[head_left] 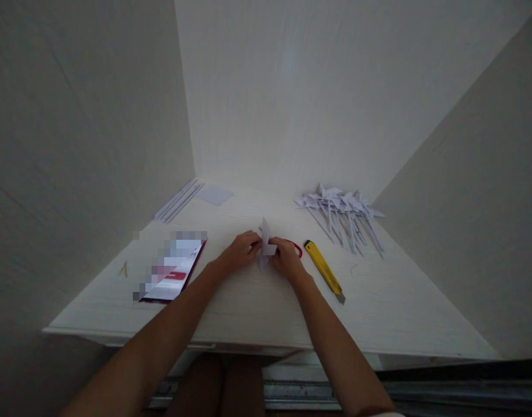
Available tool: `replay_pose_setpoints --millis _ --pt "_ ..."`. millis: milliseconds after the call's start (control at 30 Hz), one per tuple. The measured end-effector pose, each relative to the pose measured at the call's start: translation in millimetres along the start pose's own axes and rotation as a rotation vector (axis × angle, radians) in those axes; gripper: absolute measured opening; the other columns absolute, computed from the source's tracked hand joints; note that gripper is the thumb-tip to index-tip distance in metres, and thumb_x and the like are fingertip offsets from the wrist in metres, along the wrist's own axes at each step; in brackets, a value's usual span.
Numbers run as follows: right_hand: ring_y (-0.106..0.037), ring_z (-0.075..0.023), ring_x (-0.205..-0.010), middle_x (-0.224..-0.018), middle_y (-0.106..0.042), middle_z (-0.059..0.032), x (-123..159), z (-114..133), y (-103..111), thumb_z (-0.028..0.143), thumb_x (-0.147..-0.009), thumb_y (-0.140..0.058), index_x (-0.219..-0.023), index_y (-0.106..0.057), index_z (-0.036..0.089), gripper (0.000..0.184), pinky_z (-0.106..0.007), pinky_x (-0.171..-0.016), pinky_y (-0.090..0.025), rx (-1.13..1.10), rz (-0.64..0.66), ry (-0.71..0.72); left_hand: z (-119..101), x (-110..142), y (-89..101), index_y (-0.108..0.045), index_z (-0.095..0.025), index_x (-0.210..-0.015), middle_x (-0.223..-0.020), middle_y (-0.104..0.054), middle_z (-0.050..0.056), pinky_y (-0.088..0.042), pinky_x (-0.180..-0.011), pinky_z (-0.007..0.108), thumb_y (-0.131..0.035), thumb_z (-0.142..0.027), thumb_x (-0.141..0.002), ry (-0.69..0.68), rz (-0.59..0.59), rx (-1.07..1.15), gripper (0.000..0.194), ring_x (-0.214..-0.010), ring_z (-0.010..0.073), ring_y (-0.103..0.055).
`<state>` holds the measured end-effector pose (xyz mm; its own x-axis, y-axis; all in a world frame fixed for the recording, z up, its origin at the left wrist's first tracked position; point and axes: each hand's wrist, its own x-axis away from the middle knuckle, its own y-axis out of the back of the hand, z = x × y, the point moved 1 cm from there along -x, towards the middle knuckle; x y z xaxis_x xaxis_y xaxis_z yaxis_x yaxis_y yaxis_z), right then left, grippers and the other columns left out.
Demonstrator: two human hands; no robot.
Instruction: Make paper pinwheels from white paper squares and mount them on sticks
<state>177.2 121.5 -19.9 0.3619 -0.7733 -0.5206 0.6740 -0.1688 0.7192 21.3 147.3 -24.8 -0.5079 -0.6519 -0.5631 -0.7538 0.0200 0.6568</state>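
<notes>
Over the middle of the white table, a white paper pinwheel (266,231) stands on edge between my two hands. My left hand (245,250) is closed, its fingertips pinching the pinwheel near its centre from the left. From the other side, my right hand (286,258) grips a folded blade of the paper between thumb and fingers. Whether a stick or pin is at the centre cannot be made out. A red loop (299,249), perhaps a scissors handle, shows just behind my right hand. To its right lies a yellow utility knife (322,269) with some blade out.
Finished-looking paper pinwheels on sticks (337,204) are heaped at the back right. Several white paper sticks (176,202) and paper squares (214,195) lie at the back left. A flat, dark-red-edged panel (183,277) lies left of my arm. Walls enclose the table (257,318) on three sides.
</notes>
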Motion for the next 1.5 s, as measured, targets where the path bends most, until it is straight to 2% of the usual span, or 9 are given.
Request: replay_pose_setpoints --millis 167,433,567,833,1000,1133,1233,1400,1500 --pt "-0.059 -0.0176 -0.078 -0.082 -0.064 -0.008 0 2 1 -0.004 -0.062 -0.037 -0.082 -0.059 0.014 0.035 -0.027 -0.072 -0.045 -0.004 0.003 0.001 0 0 1.0 -0.054 -0.013 -0.069 -0.067 -0.053 0.004 -0.039 -0.064 0.025 -0.042 -0.012 -0.078 -0.01 0.016 0.008 0.015 -0.066 0.0129 -0.048" --pt "-0.055 -0.0153 -0.07 -0.078 -0.061 -0.005 0 4 6 -0.002 -0.068 -0.037 -0.072 -0.055 0.018 0.027 -0.023 -0.064 -0.042 0.044 0.04 0.054 -3 -3 4.5 -0.053 -0.013 -0.066 -0.062 -0.05 0.0 -0.036 -0.058 0.022 -0.046 -0.012 -0.076 0.021 0.014 0.046 0.013 -0.059 0.0093 -0.044" --pt "-0.056 -0.0153 -0.071 -0.077 -0.061 -0.0049 0 5 7 -0.002 -0.066 -0.037 -0.069 -0.054 0.018 0.026 -0.023 -0.066 -0.042 0.005 0.03 0.056 -4 -3 6.4 -0.052 -0.013 -0.066 -0.06 -0.048 -0.001 -0.034 -0.055 0.021 -0.047 -0.013 -0.076 0.029 0.003 0.058 0.012 -0.055 0.0082 -0.041" --pt "-0.056 -0.0157 -0.066 -0.071 -0.063 -0.0032 -3 11 11 0.001 -0.061 -0.04 -0.069 -0.058 0.017 0.026 -0.023 -0.062 -0.04 -0.033 0.051 -0.053 -4 -2 7.0 -0.052 -0.014 -0.069 -0.066 -0.05 0.002 -0.038 -0.061 0.023 -0.045 -0.012 -0.078 -0.07 -0.002 0.053 0.011 -0.065 0.0111 -0.046" --pt "-0.053 -0.015 -0.058 -0.06 -0.06 -0.0021 -4 9 11 0.008 -0.071 -0.042 -0.066 -0.059 0.016 0.02 -0.023 -0.055 -0.036 0.004 0.081 -0.12 -8 -2 8.0 -0.053 -0.014 -0.075 -0.072 -0.053 0.004 -0.04 -0.067 0.025 -0.043 -0.011 -0.081 -0.143 0.002 0.024 0.012 -0.071 0.0129 -0.048" --pt "-0.053 -0.0141 -0.059 -0.063 -0.06 -0.0021 -5 8 10 0.014 -0.078 -0.042 -0.069 -0.059 0.016 0.019 -0.022 -0.056 -0.036 -0.022 0.077 -0.118 -11 -3 8.7 -0.054 -0.015 -0.077 -0.073 -0.053 0.004 -0.041 -0.067 0.025 -0.043 -0.013 -0.082 -0.142 -0.001 0.021 0.013 -0.072 0.0132 -0.049" --pt "-0.051 -0.0129 -0.057 -0.063 -0.059 -0.0017 -5 9 14 0.021 -0.082 -0.041 -0.07 -0.058 0.016 0.021 -0.023 -0.055 -0.036 -0.016 0.053 -0.11 -11 -4 9.0 -0.054 -0.014 -0.077 -0.073 -0.053 0.004 -0.041 -0.067 0.025 -0.041 -0.014 -0.084 -0.131 -0.022 -0.003 0.014 -0.073 0.0137 -0.049" --pt "-0.05 -0.0107 -0.056 -0.067 -0.059 -0.0013 -7 11 21 0.025 -0.081 -0.048 -0.09 -0.057 0.016 0.016 -0.021 -0.055 -0.039 -0.091 -0.078 -0.129 -10 -5 10.5 -0.053 -0.014 -0.077 -0.072 -0.054 0.005 -0.041 -0.066 0.026 -0.04 -0.014 -0.085 -0.119 -0.112 -0.038 0.016 -0.072 0.0141 -0.049" --pt "-0.05 -0.011 -0.057 -0.07 -0.059 -0.0021 -8 12 21 0.024 -0.078 -0.052 -0.087 -0.058 0.017 0.013 -0.021 -0.055 -0.041 -0.113 -0.116 -0.126 -11 -5 10.9 -0.053 -0.014 -0.078 -0.074 -0.054 0.005 -0.042 -0.067 0.026 -0.039 -0.014 -0.085 -0.117 -0.111 -0.037 0.016 -0.074 0.0141 -0.049"
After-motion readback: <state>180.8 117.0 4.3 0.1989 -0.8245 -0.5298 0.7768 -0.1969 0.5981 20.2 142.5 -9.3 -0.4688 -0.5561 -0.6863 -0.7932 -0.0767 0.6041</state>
